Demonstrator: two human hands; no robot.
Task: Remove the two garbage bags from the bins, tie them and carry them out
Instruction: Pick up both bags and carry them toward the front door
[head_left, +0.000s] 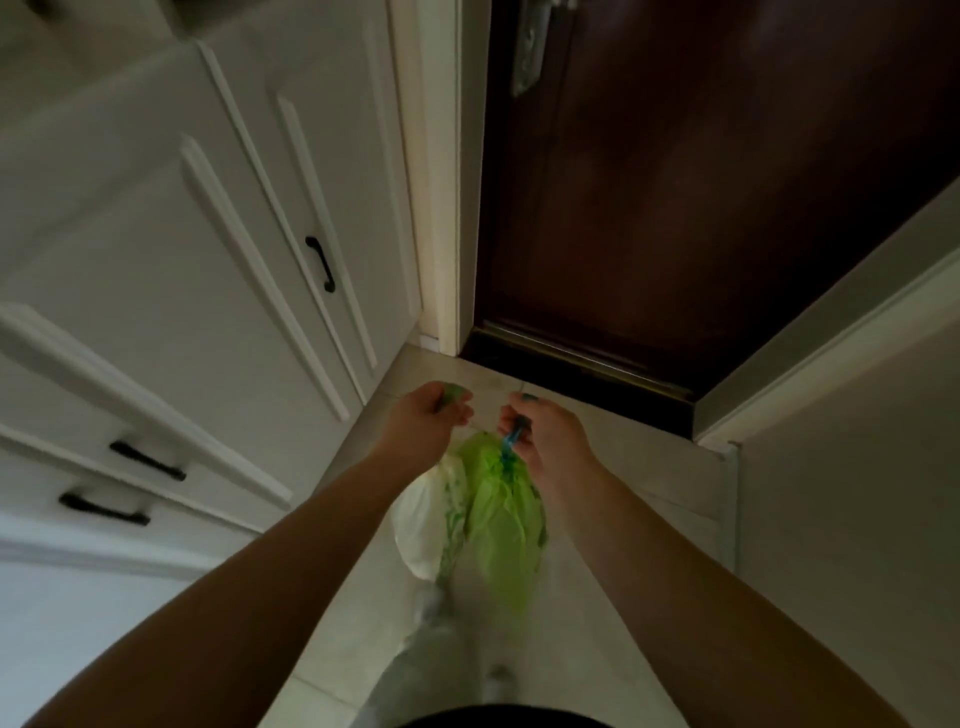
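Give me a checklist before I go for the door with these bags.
1. Right hand grips the blue tie of the green bag: ok.
2. Left hand pinches a green plastic end: ok.
3. Second bag along: a whitish bag hangs beside the green one: ok.
4. Knots finished: cannot tell.
5. Brown door open: not ok, it is shut.
6. A hand free for the door handle: not ok, both hold plastic.
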